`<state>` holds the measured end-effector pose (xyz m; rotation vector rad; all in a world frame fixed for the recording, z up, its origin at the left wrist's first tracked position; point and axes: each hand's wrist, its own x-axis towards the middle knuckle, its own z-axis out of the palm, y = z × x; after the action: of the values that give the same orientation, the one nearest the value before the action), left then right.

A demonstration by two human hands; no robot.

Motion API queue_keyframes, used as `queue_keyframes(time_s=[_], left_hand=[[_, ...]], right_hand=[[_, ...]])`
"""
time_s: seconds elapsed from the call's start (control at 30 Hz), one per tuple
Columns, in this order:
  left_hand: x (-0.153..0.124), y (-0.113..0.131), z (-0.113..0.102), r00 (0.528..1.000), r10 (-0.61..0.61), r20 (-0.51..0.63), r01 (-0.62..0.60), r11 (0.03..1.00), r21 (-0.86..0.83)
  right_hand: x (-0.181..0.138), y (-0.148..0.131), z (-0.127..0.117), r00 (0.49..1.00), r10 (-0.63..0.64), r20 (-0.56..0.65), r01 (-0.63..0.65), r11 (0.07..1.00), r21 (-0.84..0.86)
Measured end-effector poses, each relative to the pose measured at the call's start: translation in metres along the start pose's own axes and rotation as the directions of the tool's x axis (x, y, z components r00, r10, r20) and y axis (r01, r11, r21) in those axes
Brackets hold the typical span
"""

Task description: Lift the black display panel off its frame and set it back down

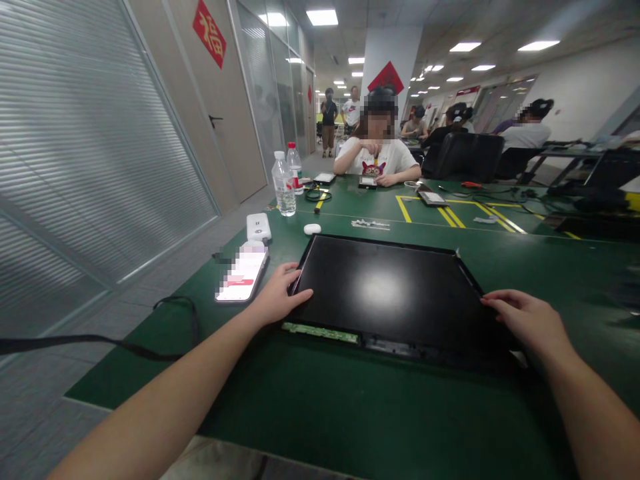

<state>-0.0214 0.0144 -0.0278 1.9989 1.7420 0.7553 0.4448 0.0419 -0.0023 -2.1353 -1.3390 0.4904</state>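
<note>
The person is working bare-armed: the left forearm is showing uncovered from the lower edge of the view up to the wrist, and the right forearm is showing uncovered in the same way. The left hand and the right hand are both appearing bare, with plain wrists. The fingers are looking slim and smooth, while the nails are coming out too small and soft to judge. Whatever the person is wearing higher up is lying outside the view
</note>
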Motion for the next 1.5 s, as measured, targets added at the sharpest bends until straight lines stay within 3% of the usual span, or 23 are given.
queue_keyframes(time_s=[0.23,0.67,1.2,1.5], left_hand=[[0.001,-0.005,0.005,0.996,-0.075,-0.050,0.069,0.990,-0.127],[-0.001,0.004,0.004,0.994,-0.113,0.011,0.113,0.993,-0.017],[0.001,0.000,0.010,0.991,-0.113,-0.066,0.113,0.994,-0.006],[0.001,0.000,0.013,0.995,-0.068,-0.075,0.071,0.997,0.033]], right_hand=[[0.000,-0.003,-0.001,0.999,0.019,0.028,-0.017,0.998,-0.052],[0.000,-0.003,0.000,1.000,0.010,0.009,-0.009,0.998,-0.068],[0.000,0.000,0.001,0.999,0.038,0.017,-0.038,0.999,-0.001],[0.008,0.008,0.004,0.999,-0.047,0.002,0.047,0.996,-0.080]])
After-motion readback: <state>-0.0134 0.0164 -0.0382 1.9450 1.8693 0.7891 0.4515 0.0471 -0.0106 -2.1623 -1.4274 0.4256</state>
